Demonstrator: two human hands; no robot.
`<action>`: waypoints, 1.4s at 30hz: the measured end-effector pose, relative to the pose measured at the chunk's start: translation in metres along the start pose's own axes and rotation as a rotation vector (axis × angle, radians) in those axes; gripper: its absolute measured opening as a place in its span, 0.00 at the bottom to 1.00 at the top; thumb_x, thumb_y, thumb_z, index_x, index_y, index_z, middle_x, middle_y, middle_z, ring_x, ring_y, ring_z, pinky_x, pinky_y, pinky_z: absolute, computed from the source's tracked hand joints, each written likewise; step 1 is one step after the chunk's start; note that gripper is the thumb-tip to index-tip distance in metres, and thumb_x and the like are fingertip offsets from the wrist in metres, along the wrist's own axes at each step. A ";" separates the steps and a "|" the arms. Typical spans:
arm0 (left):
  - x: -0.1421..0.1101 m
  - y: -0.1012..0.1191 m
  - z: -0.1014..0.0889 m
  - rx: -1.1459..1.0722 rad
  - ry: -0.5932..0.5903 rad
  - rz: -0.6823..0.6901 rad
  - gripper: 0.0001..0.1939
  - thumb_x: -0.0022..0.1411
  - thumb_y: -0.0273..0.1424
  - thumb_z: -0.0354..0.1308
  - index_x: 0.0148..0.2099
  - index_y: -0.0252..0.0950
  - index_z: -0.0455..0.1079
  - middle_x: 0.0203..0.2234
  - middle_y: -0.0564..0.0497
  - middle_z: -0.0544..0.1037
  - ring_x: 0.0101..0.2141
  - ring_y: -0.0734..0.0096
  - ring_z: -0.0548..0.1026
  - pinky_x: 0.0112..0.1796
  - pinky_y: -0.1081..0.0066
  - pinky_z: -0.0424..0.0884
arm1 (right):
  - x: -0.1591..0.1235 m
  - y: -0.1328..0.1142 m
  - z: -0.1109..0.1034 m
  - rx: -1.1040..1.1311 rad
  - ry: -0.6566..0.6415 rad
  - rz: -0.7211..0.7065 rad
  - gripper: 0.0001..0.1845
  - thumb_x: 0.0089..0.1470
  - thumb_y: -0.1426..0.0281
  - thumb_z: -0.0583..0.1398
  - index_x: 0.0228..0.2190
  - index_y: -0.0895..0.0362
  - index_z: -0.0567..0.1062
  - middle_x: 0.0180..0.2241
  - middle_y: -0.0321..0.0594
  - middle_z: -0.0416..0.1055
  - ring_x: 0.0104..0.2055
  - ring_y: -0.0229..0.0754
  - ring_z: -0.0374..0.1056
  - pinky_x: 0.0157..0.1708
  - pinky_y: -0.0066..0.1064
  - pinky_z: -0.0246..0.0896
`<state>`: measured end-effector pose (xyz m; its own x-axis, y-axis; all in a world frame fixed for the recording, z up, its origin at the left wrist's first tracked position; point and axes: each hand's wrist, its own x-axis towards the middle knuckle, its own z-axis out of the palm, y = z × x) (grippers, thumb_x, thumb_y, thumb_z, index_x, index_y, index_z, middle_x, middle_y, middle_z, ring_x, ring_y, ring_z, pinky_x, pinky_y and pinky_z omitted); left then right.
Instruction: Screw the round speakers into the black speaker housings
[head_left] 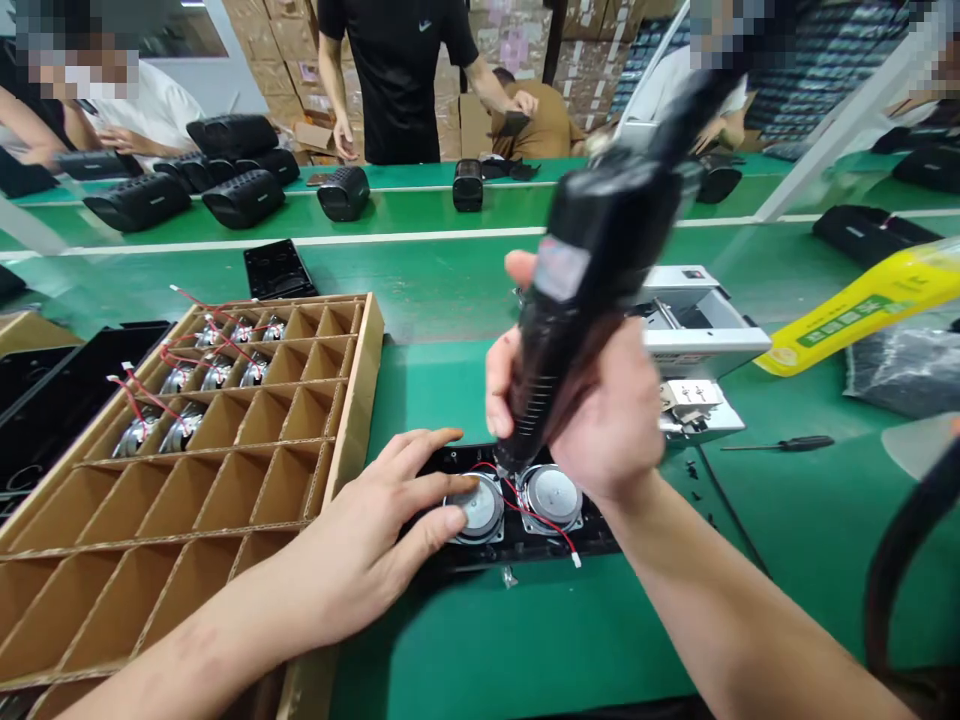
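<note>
My right hand point(600, 410) grips a black electric screwdriver point(592, 270), held upright with its tip down between two round silver speaker drivers point(551, 497) seated in a black plastic panel point(517, 545) on the green bench. Red wires run across the drivers. My left hand point(382, 525) lies flat on the panel's left end, fingers spread, with fingertips touching the left driver point(480, 510).
A cardboard divider tray point(225, 460) at left holds several wired drivers in its far cells. A white screw feeder box point(697, 330), a small screwdriver point(780, 443) and a yellow bag point(855, 310) lie at right. Black speaker housings point(240, 195) and other people line the far conveyor.
</note>
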<state>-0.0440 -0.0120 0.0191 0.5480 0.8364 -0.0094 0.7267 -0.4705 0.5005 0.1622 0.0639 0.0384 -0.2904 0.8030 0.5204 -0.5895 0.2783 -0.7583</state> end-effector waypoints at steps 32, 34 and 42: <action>0.025 0.006 0.003 0.141 -0.068 -0.035 0.18 0.63 0.38 0.70 0.54 0.41 0.78 0.62 0.42 0.71 0.58 0.46 0.71 0.56 0.45 0.77 | -0.005 -0.012 0.010 0.008 0.137 0.055 0.30 0.55 0.39 0.67 0.44 0.51 0.80 0.23 0.35 0.71 0.18 0.40 0.62 0.14 0.33 0.55; 0.025 0.005 0.003 0.134 -0.073 -0.030 0.19 0.63 0.39 0.70 0.54 0.40 0.78 0.63 0.42 0.70 0.58 0.46 0.71 0.57 0.45 0.76 | -0.005 -0.011 0.010 0.002 0.121 0.050 0.30 0.56 0.40 0.66 0.44 0.52 0.79 0.23 0.35 0.71 0.17 0.39 0.62 0.16 0.33 0.55; 0.024 0.005 0.006 0.118 -0.058 -0.012 0.23 0.63 0.37 0.71 0.59 0.40 0.76 0.63 0.41 0.70 0.57 0.47 0.71 0.57 0.45 0.75 | -0.005 -0.005 0.009 -0.059 0.114 0.030 0.30 0.59 0.39 0.63 0.43 0.53 0.76 0.23 0.34 0.70 0.17 0.38 0.61 0.15 0.32 0.55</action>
<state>-0.0250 0.0038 0.0166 0.5600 0.8258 -0.0668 0.7749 -0.4935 0.3949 0.1602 0.0533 0.0432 -0.2178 0.8653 0.4515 -0.5350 0.2811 -0.7967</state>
